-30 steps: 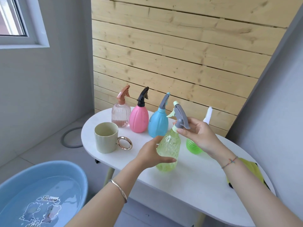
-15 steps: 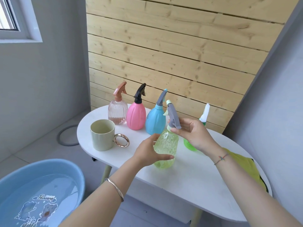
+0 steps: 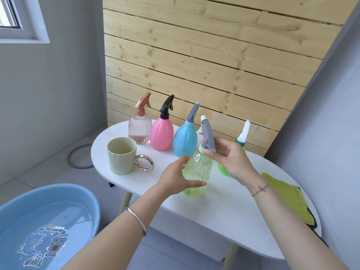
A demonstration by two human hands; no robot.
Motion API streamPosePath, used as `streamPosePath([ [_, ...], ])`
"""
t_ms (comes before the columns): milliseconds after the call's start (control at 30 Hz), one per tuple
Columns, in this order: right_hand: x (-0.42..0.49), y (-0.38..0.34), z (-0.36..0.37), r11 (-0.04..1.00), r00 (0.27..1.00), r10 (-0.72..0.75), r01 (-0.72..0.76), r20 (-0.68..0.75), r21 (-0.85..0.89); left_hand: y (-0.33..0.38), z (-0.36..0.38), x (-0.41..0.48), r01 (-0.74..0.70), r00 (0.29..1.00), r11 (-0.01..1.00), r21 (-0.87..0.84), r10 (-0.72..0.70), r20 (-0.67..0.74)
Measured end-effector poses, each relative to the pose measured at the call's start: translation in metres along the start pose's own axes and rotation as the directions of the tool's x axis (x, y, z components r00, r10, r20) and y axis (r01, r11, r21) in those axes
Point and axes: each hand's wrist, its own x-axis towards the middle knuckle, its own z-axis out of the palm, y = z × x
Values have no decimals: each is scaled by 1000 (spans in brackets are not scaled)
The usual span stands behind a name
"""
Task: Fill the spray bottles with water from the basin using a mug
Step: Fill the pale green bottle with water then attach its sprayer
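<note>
L hand (image 3: 175,180) grips light green bottle (image 3: 198,168), R hand (image 3: 233,162) pinches its gray sprayer head (image 3: 207,137); mug (image 3: 121,155) at bottle's 9 o'clock.

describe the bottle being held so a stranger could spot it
Find the white oval table before the wood-slat wall. Near its middle stands the yellow-green bottle. Alone among the bottles, it is pale, bumpy, and gripped by the left hand and right hand.

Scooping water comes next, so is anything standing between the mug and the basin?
Nothing visible does. The mug stands at the left end of the table, the basin on the floor below and to its left, only tabletop and floor between. The left hand and right hand hold the light green spray bottle.
</note>
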Motion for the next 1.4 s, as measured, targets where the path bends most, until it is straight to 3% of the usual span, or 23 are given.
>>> streamPosePath([
  [133, -1, 3, 3, 999, 999, -6, 8, -42, 42, -3, 1, 1, 6, 1000, 1000, 11, -6, 6],
  [300, -1, 3, 5, 999, 1000, -14, 15, -20, 51, 31, -37, -1, -21, 984, 999, -41, 27, 174],
  [400, -2, 4, 5, 998, 999, -17, 19, -39, 64, 81, -63, 1, -129, 991, 966, -223, 135, 11],
  [567, -1, 8, 12, 1000, 995, -16, 18, -97, 21, 117, -46, 16, -151, 975, 983, -108, 166, 146],
  [867, -5, 18, 14, 988, 998, 1, 9, -64, 152, 120, -40, 25, -148, 976, 981, -128, 166, 143],
  [1067, -3, 23, 36, 976, 954, 7, 59, -301, 209, 123, -42, 28, -88, 969, 980, -178, 125, 212],
  [1267, -3, 29, 44, 971, 927, 25, 67, -375, 229, 115, -55, 21, -279, 960, 952, -128, 277, -32],
  [1400, -3, 30, 44, 972, 929, 37, 52, -369, 230, 115, -59, 11, -279, 958, 947, -161, 263, -117],
])
